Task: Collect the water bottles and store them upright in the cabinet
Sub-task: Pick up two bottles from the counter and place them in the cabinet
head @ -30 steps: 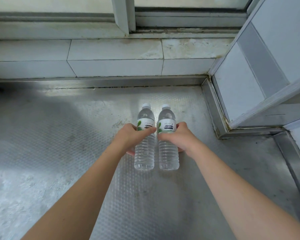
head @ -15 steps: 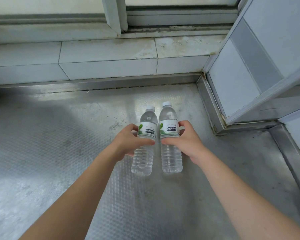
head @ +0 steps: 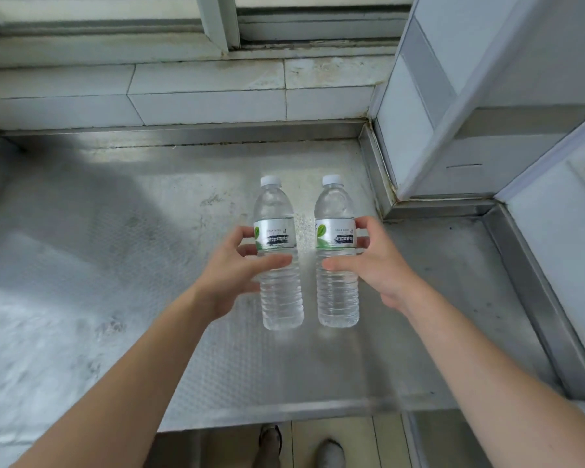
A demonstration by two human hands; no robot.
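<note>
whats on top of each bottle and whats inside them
Each bottle, left and right, carries a white screw cap and holds clear water. The labels and the left hand and right hand cover parts of the middles.

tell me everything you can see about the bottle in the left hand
The left bottle is clear ribbed plastic, full of water, with a white screw cap and a white label bearing a green leaf and dark print. It is upright, above the metal counter, apart from the right bottle. The left hand wraps its middle, thumb across the front, fingers behind.
</note>
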